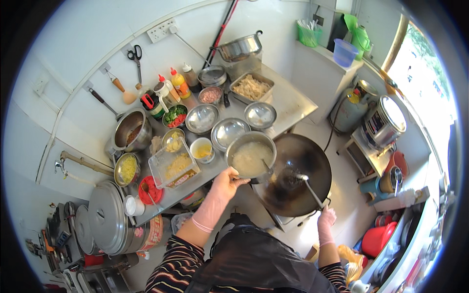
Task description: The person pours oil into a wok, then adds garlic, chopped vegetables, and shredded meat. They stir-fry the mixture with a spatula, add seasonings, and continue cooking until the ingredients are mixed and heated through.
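My left hand (pixel 226 183), in a thin pink glove, grips the near rim of a steel bowl (pixel 272 146). Cloudy pale liquid with lighter matter (pixel 250 159) fills part of it, and a spoon or ladle handle (pixel 265 164) dips in at the right. This bowl is held up between the table edge and a large dark wok (pixel 315 154). My right hand (pixel 327 217), gloved too, is closed around the handle of a metal ladle (pixel 312 191). The ladle's head rests low inside the wok, where a little dark liquid glistens. The wok sits on a stove (pixel 266 203).
Along the steel table (pixel 291 106) stand steel bowls, a clear plastic tub (pixel 157 175), a white cup (pixel 202 151), sauce bottles (pixel 180 85) and a tray of pale slices (pixel 252 88). Large lidded pots (pixel 106 216) are at left. A gas cylinder (pixel 348 111) stands behind the wok.
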Available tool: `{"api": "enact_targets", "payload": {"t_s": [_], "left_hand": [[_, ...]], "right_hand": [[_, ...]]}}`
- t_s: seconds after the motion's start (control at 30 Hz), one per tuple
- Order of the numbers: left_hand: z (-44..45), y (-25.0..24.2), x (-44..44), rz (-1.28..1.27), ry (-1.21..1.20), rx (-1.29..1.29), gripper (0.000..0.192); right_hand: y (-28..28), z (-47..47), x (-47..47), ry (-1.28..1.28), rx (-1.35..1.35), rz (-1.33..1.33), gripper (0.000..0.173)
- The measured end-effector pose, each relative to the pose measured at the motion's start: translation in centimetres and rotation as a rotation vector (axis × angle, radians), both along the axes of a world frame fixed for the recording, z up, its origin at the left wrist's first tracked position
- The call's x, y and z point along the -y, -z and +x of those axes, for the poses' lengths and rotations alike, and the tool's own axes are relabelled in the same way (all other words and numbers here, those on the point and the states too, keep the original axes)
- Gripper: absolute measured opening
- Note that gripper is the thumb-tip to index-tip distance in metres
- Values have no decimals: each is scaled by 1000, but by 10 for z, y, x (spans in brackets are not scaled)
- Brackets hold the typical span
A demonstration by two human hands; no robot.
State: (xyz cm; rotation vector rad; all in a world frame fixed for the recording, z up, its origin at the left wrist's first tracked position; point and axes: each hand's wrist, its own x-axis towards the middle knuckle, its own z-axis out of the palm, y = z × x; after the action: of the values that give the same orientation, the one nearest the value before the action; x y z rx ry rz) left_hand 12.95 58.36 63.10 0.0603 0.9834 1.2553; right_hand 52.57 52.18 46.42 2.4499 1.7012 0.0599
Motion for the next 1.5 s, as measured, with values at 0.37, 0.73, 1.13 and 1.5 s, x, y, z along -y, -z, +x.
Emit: {"api": "enact_targets", "payload": {"t_s": [0.37,0.73,1.13,1.5], "left_hand": [[-171,-38,-264,217,-180,-267,6],[-229,17,-464,144,-390,-130,11],[-236,48,-508,135,-465,-136,4],[-238,-37,-369,237,132,-346,46]], "right_hand": [[23,-68,68,177,-412,-493,25],[14,-170,-18,347,-531,-184,25],[-13,-170,-9,515,-466,-303,32],[-24,-117,36,273,-424,-332,21]]}}
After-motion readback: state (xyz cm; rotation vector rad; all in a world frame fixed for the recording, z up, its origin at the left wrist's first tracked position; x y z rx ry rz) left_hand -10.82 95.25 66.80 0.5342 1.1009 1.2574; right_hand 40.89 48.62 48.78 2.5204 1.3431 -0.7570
